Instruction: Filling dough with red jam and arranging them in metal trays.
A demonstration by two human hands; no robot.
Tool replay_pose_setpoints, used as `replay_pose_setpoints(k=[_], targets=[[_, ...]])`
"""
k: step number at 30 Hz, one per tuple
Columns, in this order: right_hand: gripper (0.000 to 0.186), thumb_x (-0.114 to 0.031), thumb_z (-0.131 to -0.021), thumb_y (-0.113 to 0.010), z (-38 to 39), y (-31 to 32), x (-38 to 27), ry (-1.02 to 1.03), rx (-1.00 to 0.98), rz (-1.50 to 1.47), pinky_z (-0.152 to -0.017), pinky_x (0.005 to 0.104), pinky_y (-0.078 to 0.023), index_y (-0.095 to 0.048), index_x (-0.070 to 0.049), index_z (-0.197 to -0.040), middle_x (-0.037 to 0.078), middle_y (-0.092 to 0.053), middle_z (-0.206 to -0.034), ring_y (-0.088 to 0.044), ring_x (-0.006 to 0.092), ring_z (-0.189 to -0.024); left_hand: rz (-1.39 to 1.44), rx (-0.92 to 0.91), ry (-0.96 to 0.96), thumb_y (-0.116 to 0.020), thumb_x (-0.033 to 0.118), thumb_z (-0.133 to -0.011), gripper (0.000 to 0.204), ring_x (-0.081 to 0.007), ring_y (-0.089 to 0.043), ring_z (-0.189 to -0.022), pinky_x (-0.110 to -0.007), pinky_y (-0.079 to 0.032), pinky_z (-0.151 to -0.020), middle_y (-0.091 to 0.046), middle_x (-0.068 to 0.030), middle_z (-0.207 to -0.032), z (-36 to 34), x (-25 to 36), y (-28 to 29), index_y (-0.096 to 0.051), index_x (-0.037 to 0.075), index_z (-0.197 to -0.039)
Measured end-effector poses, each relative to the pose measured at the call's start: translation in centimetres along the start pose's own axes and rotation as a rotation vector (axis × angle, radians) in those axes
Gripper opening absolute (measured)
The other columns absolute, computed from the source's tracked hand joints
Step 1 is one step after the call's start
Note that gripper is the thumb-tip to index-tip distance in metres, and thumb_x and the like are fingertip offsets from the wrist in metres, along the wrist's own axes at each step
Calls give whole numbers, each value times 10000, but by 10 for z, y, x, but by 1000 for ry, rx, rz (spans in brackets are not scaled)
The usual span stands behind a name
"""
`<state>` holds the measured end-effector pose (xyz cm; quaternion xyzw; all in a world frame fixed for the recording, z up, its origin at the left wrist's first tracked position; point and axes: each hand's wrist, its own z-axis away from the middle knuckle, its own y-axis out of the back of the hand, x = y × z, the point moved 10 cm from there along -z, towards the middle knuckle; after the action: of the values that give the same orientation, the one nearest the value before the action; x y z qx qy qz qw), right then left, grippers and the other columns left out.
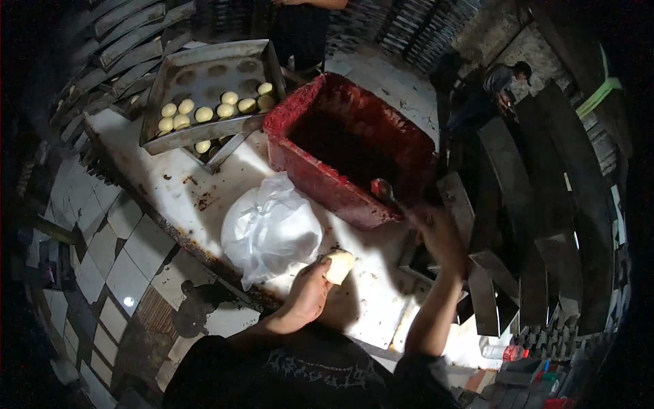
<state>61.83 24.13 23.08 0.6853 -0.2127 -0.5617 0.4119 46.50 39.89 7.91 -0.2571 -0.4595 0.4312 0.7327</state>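
My left hand point(308, 294) is closed round a piece of pale dough point(339, 267) over the white tabletop point(368, 300). A spoon point(383, 189) with something red on its bowl is gripped in my right hand point(436, 235), which is in shadow. The spoon's bowl is at the near rim of a large red tub point(306, 168), which holds a dark reddish mass. Just left of the dough sits a knotted, translucent plastic bag point(271, 228) with something white and rounded inside.
Round dough balls point(204, 114) lie on a metal tray point(155, 129) at the far left, stacked on another tray. Metal trays point(507, 157) stand at right. A red-capped bottle point(504, 352) lies lower right. Two other people point(300, 31) point(501, 82) are beyond the table.
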Motion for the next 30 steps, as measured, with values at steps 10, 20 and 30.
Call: replay_pose_setpoints(k=[10, 20, 30], targets=[[145, 76, -785, -570, 157, -61, 45, 348, 441, -640, -682, 246, -439, -615, 49, -920, 113, -556, -859, -534, 163, -787, 409, -206, -13, -396, 235, -901, 366, -212, -519, -992, -327, -404, -913, -565, -125, -1056, 42, -36, -102, -495, -48, -1109], [220, -175, -881, -542, 186, -147, 149, 29, -102, -381, -519, 238, -363, -623, 21, -937, 56, -511, -603, -414, 97, -546, -18, -134, -407, -392, 35, -854, 432, -238, -469, -1129, -378, -387, -966, -441, -145, -1264, 103, -56, 1, -362, 81, -1283], [427, -348, -921, -464, 276, -132, 23, -135, -551, -789, -699, 287, -429, -635, 43, -907, 79, -612, -761, -526, 132, -730, 257, -349, -64, -408, 58, -773, 382, -258, -574, -886, -381, -490, -776, -566, -101, -1013, 165, -175, 23, -460, 41, -1151]])
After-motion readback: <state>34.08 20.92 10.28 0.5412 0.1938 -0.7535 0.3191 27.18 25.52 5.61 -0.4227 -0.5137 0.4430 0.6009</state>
